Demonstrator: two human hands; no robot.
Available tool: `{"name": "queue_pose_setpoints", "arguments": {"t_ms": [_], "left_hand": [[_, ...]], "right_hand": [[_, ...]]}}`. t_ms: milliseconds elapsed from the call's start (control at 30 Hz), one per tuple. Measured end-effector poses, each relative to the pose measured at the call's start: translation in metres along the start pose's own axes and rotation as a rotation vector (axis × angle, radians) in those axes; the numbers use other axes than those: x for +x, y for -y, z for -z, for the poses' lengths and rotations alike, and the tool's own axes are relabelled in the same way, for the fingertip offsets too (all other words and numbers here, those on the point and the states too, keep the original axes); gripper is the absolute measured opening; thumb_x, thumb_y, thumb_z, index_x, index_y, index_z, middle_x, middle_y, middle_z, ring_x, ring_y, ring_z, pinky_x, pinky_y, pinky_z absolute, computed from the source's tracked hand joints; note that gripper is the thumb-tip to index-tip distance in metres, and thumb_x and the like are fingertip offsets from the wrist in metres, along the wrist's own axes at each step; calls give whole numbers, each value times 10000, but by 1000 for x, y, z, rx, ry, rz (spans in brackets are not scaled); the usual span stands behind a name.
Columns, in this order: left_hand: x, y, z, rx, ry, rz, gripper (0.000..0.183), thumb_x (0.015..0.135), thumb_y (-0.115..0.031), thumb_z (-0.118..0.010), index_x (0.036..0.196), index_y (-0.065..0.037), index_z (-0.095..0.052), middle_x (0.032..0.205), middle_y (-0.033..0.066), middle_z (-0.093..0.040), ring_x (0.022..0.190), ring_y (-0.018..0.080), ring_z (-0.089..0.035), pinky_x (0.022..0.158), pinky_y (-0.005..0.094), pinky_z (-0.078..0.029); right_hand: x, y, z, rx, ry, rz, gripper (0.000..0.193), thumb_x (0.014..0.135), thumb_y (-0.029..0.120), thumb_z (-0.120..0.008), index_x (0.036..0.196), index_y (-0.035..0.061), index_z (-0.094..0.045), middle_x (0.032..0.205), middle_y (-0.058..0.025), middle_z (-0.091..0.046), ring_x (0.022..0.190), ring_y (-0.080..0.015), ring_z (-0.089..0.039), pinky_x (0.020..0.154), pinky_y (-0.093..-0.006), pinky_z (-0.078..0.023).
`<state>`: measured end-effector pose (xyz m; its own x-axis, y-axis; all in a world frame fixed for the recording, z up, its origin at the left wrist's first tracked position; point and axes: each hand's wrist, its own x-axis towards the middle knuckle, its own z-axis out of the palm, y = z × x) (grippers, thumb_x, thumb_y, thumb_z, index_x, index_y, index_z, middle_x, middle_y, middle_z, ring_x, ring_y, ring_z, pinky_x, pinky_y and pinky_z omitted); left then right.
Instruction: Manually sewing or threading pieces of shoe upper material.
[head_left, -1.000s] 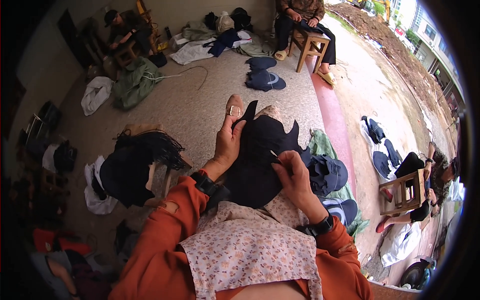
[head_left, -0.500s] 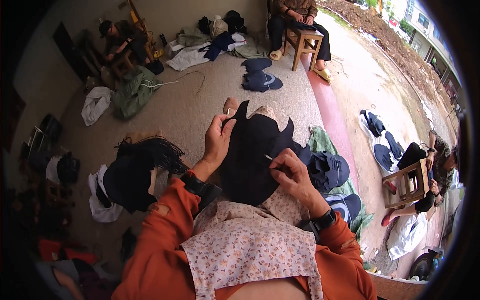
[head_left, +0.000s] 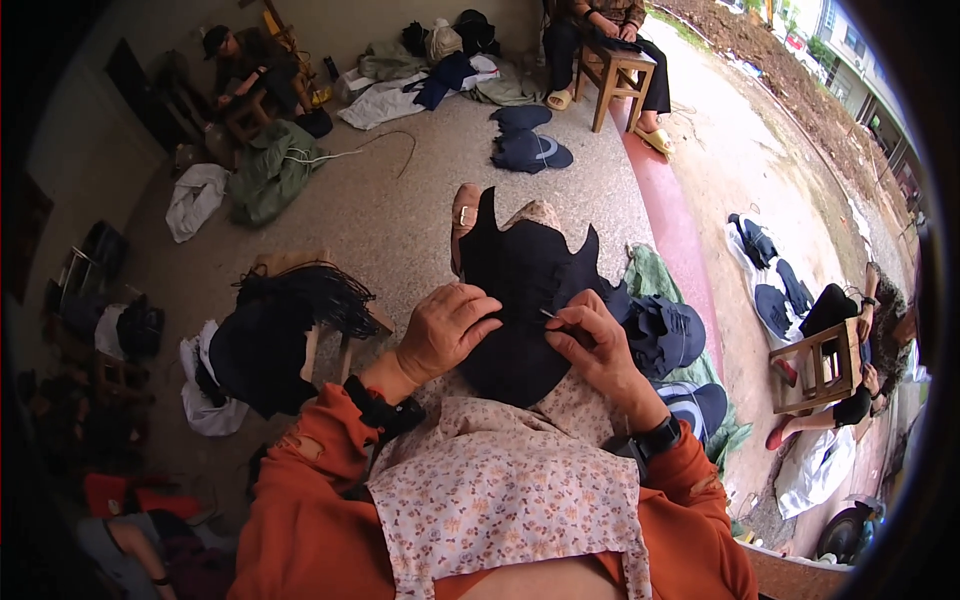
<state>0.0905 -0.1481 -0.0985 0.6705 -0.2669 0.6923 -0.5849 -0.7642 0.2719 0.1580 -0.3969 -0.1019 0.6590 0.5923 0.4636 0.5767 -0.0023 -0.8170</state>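
Across my lap lies a black cap piece [head_left: 520,345], with a brim-like rounded near end and two pointed tips at its far end. Over its left side my left hand [head_left: 447,335] has thumb and fingers pinched together; whatever is between them is too small to make out. My right hand [head_left: 598,350] pinches a slim, pale metal tool [head_left: 547,314], whose tip points left at the middle of the cap piece. Beneath is a floral apron [head_left: 510,480]. Beyond the cap piece, a brown buckled shoe [head_left: 466,212] shows.
At left, black cords [head_left: 320,290] and dark caps [head_left: 258,360] rest on a wooden stool. Stacked navy caps [head_left: 665,335] lie on green cloth close to my right. More caps [head_left: 530,152] are on the floor ahead. Other people sit around, one beside a wooden stool [head_left: 618,75].
My left hand has come down from the cap piece's upper left tip to its middle, near the right hand. My right hand still pinches the metal tool. The view has shifted slightly.
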Motion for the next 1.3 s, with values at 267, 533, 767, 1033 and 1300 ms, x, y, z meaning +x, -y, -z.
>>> {"name": "queue_pose_setpoints", "arguments": {"t_ms": [267, 533, 767, 1033, 1300], "left_hand": [[-5, -4, -10, -62, -40, 75, 301, 785, -95, -790, 1028, -85, -614, 985, 97, -600, 867, 294, -619, 743, 379, -522], [9, -4, 3, -148, 193, 105, 223, 789, -74, -767, 928, -51, -594, 951, 98, -529, 849, 279, -580, 757, 356, -494], [10, 5, 8, -437, 272, 308, 185, 864, -74, -726, 981, -47, -586, 974, 68, -515, 849, 182, -568, 749, 296, -488], [9, 2, 2, -292, 173, 163, 269, 845, -133, -775, 1050, -85, -607, 1007, 48, -534, 881, 159, -575, 752, 296, -499], [11, -4, -1, -412, 119, 350, 286, 828, -132, -791, 1039, -76, -607, 1003, 71, -544, 871, 200, -589, 726, 309, -504]], "right_hand": [[0, 2, 2, -95, 28, 72, 221, 825, 19, -734, 1037, 42, -677, 898, -78, -537, 807, -203, -537, 683, -284, -436], [0, 9, -10, -212, -73, 38, 215, 812, 72, -770, 995, 36, -662, 893, -86, -548, 788, -207, -577, 661, -287, -469], [-1, -1, -5, -102, -79, -18, 218, 802, 50, -784, 963, 37, -637, 878, -38, -539, 778, -146, -541, 682, -255, -444], [-2, -2, -2, 66, -91, -103, 238, 810, 38, -788, 968, 41, -610, 899, -1, -523, 776, -90, -486, 668, -223, -398], [-8, -2, 0, 248, -62, -345, 200, 911, 106, -721, 1054, 56, -590, 916, 37, -516, 811, -35, -464, 667, -198, -390]]}}
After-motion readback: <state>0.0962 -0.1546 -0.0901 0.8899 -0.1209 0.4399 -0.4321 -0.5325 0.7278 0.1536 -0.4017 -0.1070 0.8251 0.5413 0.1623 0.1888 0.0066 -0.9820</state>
